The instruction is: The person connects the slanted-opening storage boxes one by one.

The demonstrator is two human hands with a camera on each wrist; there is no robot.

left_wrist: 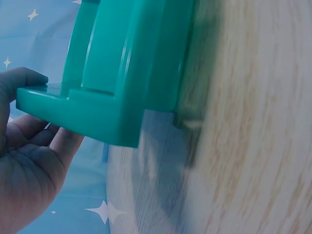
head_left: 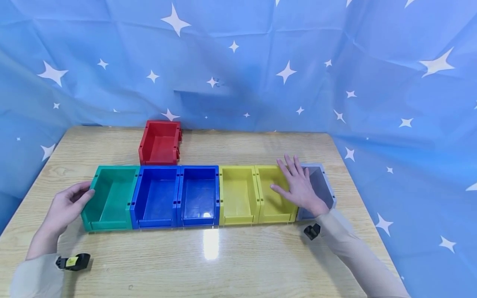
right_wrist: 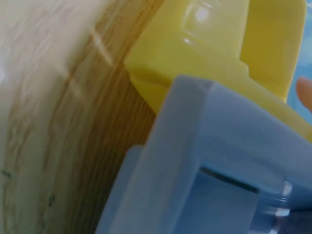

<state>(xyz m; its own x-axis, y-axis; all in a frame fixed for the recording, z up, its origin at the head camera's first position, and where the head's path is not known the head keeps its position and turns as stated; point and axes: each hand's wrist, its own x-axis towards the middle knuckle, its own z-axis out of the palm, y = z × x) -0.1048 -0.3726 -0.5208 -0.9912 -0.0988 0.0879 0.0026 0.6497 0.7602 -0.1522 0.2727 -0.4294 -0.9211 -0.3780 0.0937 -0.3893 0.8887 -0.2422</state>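
My left hand (head_left: 67,209) grips the outer side wall of a green storage bin (head_left: 113,194), with thumb and fingers on either side of the edge in the left wrist view. That green bin (left_wrist: 112,63) stands at the left end of a row. With its fingers spread, my right hand (head_left: 299,188) is over the right-hand yellow bin (head_left: 273,194) and partly hides the grey bin (head_left: 320,186) beside it. Only a fingertip (right_wrist: 305,92) of it shows in the right wrist view.
Between the hands, the row holds two blue bins, the left (head_left: 158,194) and the right (head_left: 199,192), then another yellow bin (head_left: 237,192). A red bin (head_left: 161,142) sits behind the left blue one. A starry blue cloth (head_left: 242,66) hangs around the wooden table (head_left: 167,265).
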